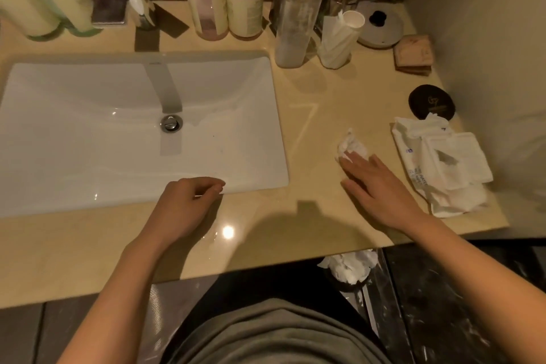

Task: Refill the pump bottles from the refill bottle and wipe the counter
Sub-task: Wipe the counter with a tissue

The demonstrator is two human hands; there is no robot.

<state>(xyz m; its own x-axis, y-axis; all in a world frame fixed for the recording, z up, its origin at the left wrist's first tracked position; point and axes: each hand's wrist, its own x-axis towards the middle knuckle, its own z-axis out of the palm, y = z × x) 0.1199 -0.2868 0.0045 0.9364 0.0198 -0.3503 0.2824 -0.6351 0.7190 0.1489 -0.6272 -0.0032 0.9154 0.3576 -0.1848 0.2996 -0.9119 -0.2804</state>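
A crumpled white tissue (351, 143) lies on the beige counter (319, 97) right of the sink. My right hand (381, 186) lies flat with straight fingers, its fingertips pressing the tissue's near edge. My left hand (183, 204) rests on the counter at the sink's front rim, fingers loosely curled and holding nothing. Two pinkish bottles with white caps (206, 0) (245, 0) stand at the back behind the sink. A tall clear bottle with a white cap (298, 12) stands to their right.
A white sink (88, 156) with a grey faucet (162, 83) fills the left. A wipes pack (443, 168), a black round lid (431, 102), a paper-wrapped cup (339, 38) and a small box (413, 53) sit at the right. A bin with tissues (348, 269) stands below the counter edge.
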